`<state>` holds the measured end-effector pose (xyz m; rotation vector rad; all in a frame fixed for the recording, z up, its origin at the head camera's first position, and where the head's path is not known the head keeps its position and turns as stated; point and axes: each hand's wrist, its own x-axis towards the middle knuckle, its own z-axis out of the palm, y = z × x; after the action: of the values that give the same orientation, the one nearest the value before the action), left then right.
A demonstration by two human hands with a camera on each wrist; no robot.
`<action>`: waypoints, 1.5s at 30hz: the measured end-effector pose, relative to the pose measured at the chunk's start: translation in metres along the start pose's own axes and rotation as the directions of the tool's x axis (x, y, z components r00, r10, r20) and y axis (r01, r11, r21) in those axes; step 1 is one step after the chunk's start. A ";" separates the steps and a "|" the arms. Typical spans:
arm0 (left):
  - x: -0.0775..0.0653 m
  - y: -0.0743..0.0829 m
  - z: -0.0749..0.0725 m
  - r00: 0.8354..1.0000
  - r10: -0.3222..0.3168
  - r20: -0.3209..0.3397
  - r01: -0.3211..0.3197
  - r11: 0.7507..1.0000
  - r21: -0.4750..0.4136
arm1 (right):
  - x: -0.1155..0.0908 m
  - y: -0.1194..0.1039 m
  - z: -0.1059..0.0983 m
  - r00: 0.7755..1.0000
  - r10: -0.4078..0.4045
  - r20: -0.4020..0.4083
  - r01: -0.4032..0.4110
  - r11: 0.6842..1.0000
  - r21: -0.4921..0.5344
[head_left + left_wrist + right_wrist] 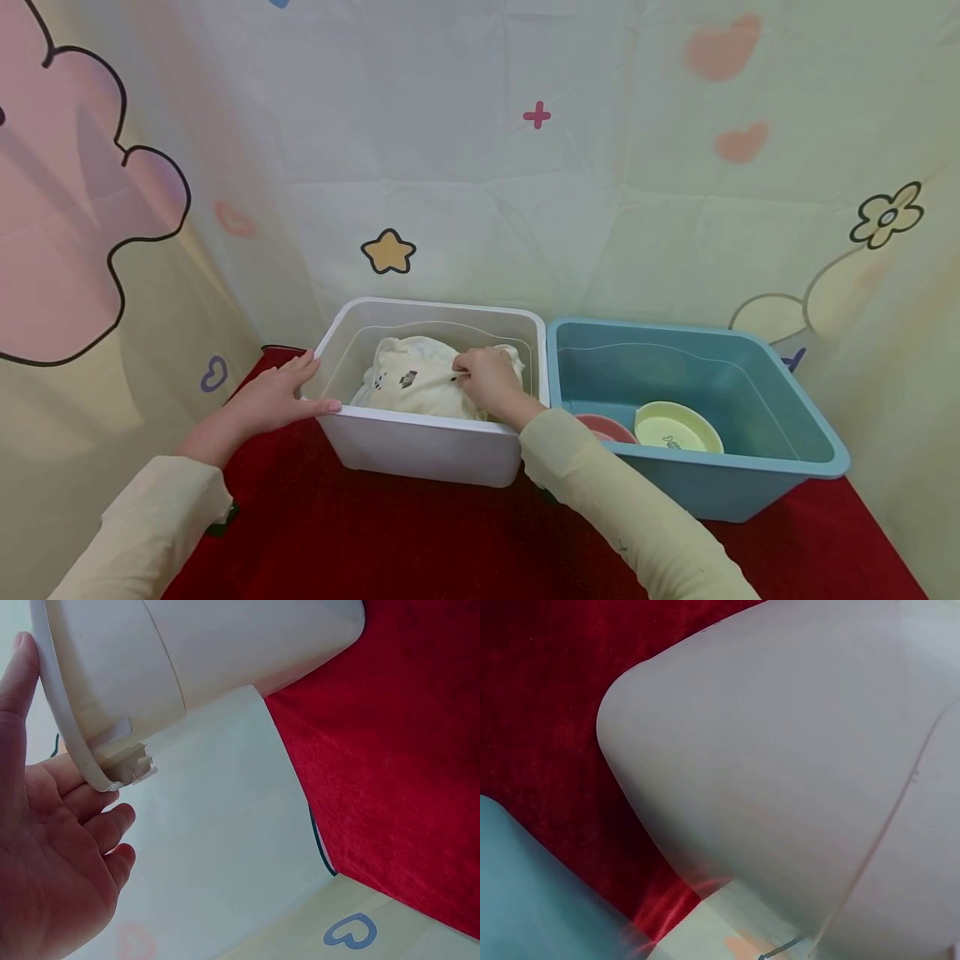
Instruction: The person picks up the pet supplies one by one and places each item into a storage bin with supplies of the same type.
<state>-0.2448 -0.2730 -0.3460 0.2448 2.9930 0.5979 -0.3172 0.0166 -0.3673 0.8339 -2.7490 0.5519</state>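
Observation:
A white plastic bin (427, 450) holds a heap of soft cream cloth (423, 387) with small dark prints. My left hand (273, 398) holds the bin's near left corner, its thumb along the front rim and the fingers at the left side. In the left wrist view, the thumb and fingers of that hand (60, 855) lie around the rim beside a broken-looking handle piece (131, 761). Reaching in over the front rim, my right hand (491, 382) pinches a fold of the cloth between thumb and fingers. The right wrist view shows only the bin's outer wall (742, 750), with that hand hidden.
A blue bin (750, 471) stands against the white bin's right side. Inside it lie a pale yellow dish (678, 425) and a red dish (606, 427). Both bins sit on red cloth (390, 533), with a printed curtain (450, 167) close behind.

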 end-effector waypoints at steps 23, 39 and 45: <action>-0.002 0.002 0.000 1.000 0.018 -0.005 -0.018 1.000 0.000 | -0.001 -0.001 0.002 0.997 0.052 0.055 -0.049 0.998 -0.050; -0.001 0.001 0.000 1.000 0.014 0.002 -0.014 1.000 0.003 | -0.002 -0.002 0.001 0.992 0.078 0.101 -0.072 0.996 -0.061; 0.000 0.000 0.001 1.000 0.016 0.000 -0.016 1.000 0.009 | -0.001 -0.001 0.001 0.990 0.088 0.109 -0.083 0.995 -0.057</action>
<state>-0.2448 -0.2725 -0.3467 0.2696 2.9971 0.5866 -0.3156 0.0155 -0.3682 0.7595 -2.8984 0.4605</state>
